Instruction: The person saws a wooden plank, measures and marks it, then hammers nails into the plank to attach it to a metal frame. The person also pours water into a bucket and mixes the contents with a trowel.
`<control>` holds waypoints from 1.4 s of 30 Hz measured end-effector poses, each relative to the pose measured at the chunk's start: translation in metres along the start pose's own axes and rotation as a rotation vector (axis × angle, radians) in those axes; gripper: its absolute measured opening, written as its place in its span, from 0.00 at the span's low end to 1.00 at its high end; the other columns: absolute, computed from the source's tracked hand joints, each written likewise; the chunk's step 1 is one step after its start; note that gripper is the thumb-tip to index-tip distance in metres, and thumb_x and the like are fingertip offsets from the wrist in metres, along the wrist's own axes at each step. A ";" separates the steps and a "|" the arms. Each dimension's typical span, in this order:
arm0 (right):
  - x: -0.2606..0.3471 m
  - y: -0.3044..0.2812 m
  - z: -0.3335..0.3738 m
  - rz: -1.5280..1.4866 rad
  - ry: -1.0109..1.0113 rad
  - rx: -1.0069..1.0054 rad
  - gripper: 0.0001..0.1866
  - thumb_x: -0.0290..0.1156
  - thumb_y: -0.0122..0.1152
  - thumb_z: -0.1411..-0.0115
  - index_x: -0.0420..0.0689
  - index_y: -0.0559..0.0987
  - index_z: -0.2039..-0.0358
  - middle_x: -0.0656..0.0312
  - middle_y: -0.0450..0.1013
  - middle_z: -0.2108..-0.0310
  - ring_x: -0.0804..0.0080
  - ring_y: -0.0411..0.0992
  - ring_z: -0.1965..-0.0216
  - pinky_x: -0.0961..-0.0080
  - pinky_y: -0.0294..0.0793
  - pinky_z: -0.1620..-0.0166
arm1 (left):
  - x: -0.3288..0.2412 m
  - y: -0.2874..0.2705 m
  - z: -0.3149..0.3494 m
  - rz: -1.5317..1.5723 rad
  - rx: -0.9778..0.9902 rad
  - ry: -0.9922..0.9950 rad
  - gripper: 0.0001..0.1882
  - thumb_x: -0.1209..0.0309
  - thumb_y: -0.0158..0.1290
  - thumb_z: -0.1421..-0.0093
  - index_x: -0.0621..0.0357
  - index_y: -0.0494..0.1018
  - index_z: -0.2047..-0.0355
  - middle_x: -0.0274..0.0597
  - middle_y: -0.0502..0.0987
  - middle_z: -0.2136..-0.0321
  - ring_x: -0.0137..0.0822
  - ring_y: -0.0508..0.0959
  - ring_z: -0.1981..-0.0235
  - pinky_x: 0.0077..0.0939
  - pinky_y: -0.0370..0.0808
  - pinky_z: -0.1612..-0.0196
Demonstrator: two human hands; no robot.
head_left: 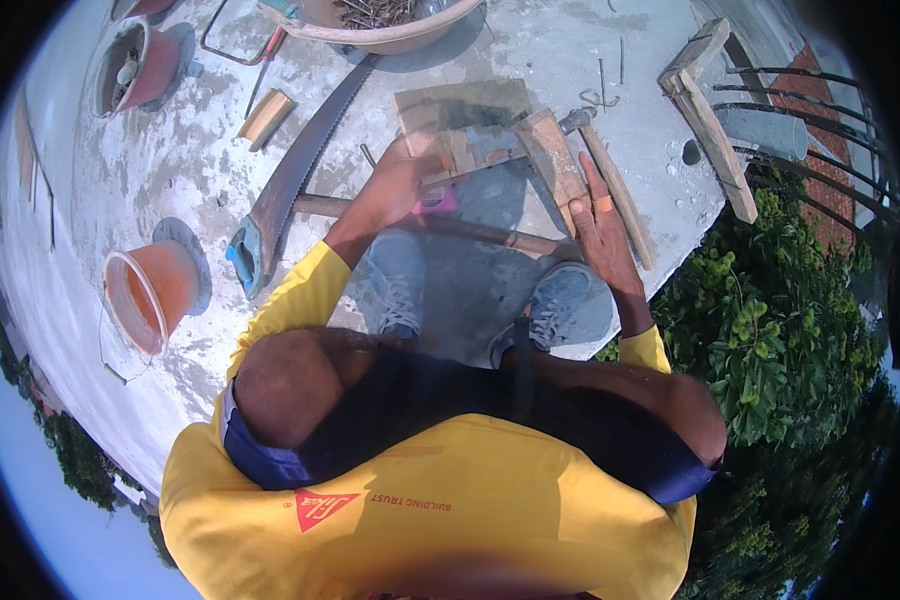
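My left hand [400, 187] is closed around the near left edge of a thin wooden board [470, 105], which lies on the concrete in front of my feet. A short wooden block [551, 158] rests at a slant against the board's right end. My right hand [603, 235] grips its near end, thumb on top, one banded finger stretched along its side. Just right of that finger lies a hammer [617, 192] with a wooden handle. A wooden pole [495, 236] crosses in front of my shoes. Beside my left wrist is a pink object [434, 200].
A handsaw [315, 150] and a wood offcut [266, 118] lie left. Farther off stand a basin [400, 38] of metal bits and a reddish bucket [155, 70]; an orange bucket [170, 285] is nearer. Right are a wooden frame [705, 125], rebars [830, 125] and the slab's edge above trees.
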State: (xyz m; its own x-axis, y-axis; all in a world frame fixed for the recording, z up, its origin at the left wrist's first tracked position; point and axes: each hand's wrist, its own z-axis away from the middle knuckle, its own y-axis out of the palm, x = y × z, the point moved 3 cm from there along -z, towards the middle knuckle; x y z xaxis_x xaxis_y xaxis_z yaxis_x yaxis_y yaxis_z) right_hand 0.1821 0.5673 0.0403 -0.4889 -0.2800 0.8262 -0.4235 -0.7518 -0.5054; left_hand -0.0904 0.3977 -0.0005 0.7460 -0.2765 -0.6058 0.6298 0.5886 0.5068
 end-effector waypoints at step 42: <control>0.045 0.066 -0.046 0.181 -0.207 0.091 0.34 0.48 0.51 0.24 0.61 0.58 0.21 0.49 0.71 0.61 0.46 0.77 0.62 0.52 0.79 0.60 | 0.019 0.010 0.041 0.204 0.226 0.025 0.40 0.87 0.48 0.39 0.62 0.54 0.26 0.53 0.67 0.32 0.47 0.71 0.31 0.53 0.71 0.29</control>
State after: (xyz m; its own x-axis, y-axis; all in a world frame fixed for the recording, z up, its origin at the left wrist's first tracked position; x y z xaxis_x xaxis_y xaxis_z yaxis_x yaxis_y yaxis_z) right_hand 0.0973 0.5326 0.0331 -0.3805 -0.5236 0.7623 -0.2687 -0.7261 -0.6329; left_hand -0.0614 0.3677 0.0184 0.8581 -0.1494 -0.4913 0.5020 0.4452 0.7415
